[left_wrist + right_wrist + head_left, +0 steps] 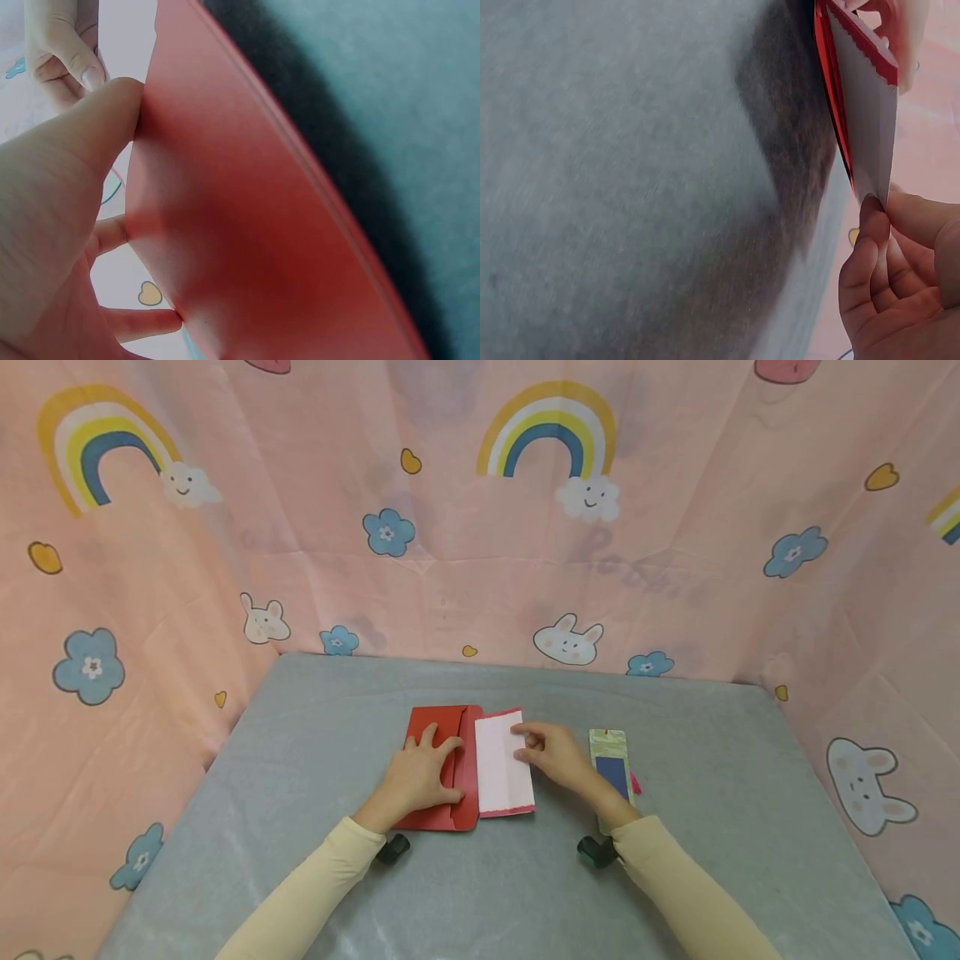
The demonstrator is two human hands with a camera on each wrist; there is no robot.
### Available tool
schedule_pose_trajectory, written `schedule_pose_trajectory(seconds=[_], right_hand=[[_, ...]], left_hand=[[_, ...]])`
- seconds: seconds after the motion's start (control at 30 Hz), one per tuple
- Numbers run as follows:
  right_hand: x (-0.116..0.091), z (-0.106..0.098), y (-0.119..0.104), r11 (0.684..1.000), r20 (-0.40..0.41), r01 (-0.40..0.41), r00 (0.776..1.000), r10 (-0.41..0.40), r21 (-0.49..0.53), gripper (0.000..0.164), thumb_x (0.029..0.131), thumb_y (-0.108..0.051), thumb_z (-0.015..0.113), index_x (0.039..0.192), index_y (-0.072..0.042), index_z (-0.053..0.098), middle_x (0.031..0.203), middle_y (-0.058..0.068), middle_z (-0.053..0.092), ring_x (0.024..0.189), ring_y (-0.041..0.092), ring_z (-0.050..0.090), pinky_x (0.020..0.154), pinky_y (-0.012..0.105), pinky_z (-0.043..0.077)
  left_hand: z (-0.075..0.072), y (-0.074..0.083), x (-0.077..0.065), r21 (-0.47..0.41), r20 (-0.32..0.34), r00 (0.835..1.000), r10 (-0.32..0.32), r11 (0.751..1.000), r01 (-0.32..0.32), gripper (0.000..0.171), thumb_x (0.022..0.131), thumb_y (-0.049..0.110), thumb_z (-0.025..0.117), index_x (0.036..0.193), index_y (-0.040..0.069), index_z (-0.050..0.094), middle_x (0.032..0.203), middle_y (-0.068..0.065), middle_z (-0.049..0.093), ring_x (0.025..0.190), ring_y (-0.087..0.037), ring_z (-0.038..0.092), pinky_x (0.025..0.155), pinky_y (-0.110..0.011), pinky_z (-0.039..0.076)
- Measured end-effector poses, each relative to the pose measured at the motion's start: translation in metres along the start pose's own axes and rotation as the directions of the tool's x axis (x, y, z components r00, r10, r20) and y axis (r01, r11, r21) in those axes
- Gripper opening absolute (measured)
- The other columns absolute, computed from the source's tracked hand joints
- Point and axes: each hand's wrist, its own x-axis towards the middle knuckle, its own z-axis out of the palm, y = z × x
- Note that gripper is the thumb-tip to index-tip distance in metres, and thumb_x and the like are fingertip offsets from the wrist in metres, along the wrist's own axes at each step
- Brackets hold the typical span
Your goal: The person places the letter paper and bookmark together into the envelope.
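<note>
Your right hand [561,756] has its grip nearly closed, thumb and forefinger pinching the right edge of the pale card [502,764]; the right-wrist view shows that thin edge caught between the fingertips. Your left hand [420,777] lies spread, fingers apart and pinching nothing, its fingertips resting on the red envelope [468,768].

The card is right of the envelope, its left edge up against the envelope's right side — whether any of it is tucked inside, you can't tell from here. It has red strips along its top and bottom, with a jagged border.

Expect the card to be light and fairly stiff, but ready to crease or bend if you squeeze or push hard. Take it by the plain right edge, near the middle, as you have it, and spare the jagged borders, which could tear. The envelope looks light, smooth and flexible, so it may slide or buckle; flat pressure on its body should steady it better than a pinch at its edge.

Beyond, a green-and-blue bookmark [611,768] with a pink tassel [636,783] lies partly under your right wrist on the grey table [712,760].
</note>
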Motion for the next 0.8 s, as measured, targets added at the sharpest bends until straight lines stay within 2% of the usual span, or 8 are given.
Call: schedule_pose_trajectory(seconds=[0.2,0.8], right_hand=[[0.0039,0.0034,-0.0014,1.000,0.008,-0.019,1.000,0.019,-0.005,0.035,0.087,-0.010,0.074,0.121,-0.003,0.069,0.080,0.005,0.055,0.069,0.013,0.049,0.061,0.020,0.040],[0.0060,0.0053,-0.0014,0.998,0.005,-0.056,0.998,0.056,0.035,0.032,0.087,-0.009,0.073,0.119,-0.002,0.069,0.077,0.005,0.055,0.066,0.012,0.048,0.058,0.020,0.040]], left_hand=[[0.0026,-0.0009,0.0008,0.003,0.004,1.000,-0.005,1.000,0.005,0.079,0.071,0.052,0.079,0.140,0.028,0.050,0.152,-0.019,0.040,0.114,-0.042,0.055,0.080,-0.047,0.058],[-0.0021,0.0014,-0.0023,-0.011,0.004,1.000,-0.010,1.000,0.010,0.078,0.071,0.050,0.081,0.139,0.027,0.052,0.150,-0.020,0.041,0.116,-0.042,0.054,0.083,-0.050,0.058]])
